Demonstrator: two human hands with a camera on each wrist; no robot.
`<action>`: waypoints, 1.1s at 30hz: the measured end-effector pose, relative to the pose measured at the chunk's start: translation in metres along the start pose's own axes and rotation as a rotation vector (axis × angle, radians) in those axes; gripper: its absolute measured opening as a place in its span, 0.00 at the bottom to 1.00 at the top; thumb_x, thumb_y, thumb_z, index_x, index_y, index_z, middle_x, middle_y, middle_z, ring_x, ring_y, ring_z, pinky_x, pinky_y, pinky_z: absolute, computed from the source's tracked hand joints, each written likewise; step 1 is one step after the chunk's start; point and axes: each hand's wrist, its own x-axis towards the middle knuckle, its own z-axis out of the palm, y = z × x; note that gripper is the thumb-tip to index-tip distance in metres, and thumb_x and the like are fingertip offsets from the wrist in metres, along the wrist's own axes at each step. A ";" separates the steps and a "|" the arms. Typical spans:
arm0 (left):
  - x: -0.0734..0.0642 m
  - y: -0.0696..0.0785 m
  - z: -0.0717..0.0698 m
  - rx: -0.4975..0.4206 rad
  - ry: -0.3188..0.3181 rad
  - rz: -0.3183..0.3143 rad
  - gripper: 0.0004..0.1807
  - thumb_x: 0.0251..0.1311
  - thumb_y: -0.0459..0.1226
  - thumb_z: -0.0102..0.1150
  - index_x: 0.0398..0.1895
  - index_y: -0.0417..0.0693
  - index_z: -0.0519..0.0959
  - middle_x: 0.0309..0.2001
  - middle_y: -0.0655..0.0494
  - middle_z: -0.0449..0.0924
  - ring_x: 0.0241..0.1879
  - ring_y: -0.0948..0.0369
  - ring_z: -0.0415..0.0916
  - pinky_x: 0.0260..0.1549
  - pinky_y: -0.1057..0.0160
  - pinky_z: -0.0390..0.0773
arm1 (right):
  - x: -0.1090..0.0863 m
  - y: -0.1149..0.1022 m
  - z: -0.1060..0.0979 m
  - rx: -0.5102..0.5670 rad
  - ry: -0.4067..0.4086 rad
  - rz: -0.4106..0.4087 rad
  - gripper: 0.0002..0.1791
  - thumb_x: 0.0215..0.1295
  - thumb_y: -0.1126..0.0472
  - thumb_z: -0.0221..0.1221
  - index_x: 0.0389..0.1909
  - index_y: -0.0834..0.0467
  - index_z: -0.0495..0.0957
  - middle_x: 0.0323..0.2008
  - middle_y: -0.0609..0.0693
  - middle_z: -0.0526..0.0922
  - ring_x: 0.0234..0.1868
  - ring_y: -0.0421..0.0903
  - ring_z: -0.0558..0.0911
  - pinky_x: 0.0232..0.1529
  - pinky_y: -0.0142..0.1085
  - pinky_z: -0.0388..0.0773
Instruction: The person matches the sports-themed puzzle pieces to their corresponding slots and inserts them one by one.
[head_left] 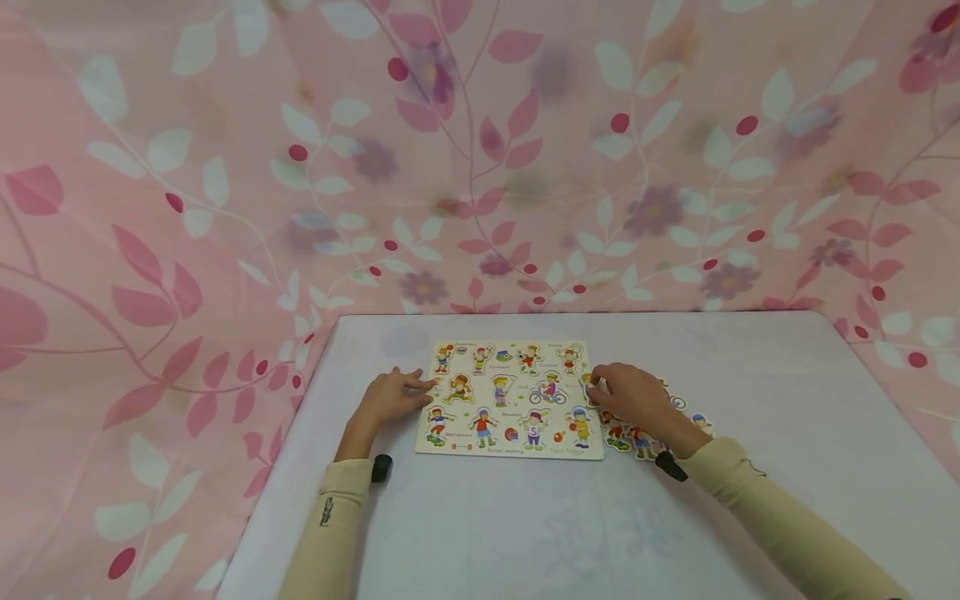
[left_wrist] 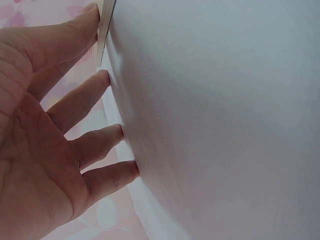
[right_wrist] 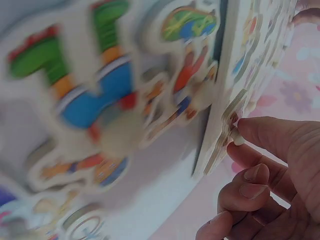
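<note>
A pale wooden peg puzzle board (head_left: 468, 402) with printed sports figures lies flat on the table. My left hand (head_left: 393, 396) rests at its left edge, fingers spread. In the left wrist view, the thumb (left_wrist: 65, 37) meets the board's side while other fingertips touch the white cloth. At the board's right edge, my right hand (head_left: 637, 396) pinches the small knob of a puzzle piece (right_wrist: 227, 127) between thumb and forefinger. That piece overlaps the board's face in the right wrist view; the hand partly hides its picture.
Several loose puzzle pieces (head_left: 643, 443) lie on the cloth right of the board, partly under my right hand and wrist. A white cloth (head_left: 495, 525) covers the table. Behind the table's back edge hangs a pink floral curtain (head_left: 480, 167).
</note>
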 end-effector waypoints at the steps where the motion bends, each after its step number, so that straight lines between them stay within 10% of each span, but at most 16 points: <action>1: 0.000 0.000 0.000 0.000 -0.002 0.001 0.19 0.59 0.46 0.67 0.54 0.54 0.84 0.63 0.48 0.74 0.66 0.30 0.56 0.64 0.37 0.58 | 0.001 -0.003 0.001 -0.001 -0.001 -0.003 0.13 0.65 0.55 0.63 0.46 0.58 0.82 0.20 0.46 0.71 0.20 0.44 0.68 0.19 0.36 0.60; 33: 0.002 0.002 0.000 0.005 -0.006 -0.011 0.20 0.59 0.46 0.68 0.54 0.55 0.84 0.63 0.48 0.74 0.67 0.31 0.56 0.65 0.38 0.58 | 0.046 -0.077 0.030 -0.010 0.038 -0.163 0.07 0.64 0.54 0.64 0.35 0.53 0.82 0.27 0.43 0.78 0.24 0.42 0.71 0.23 0.34 0.66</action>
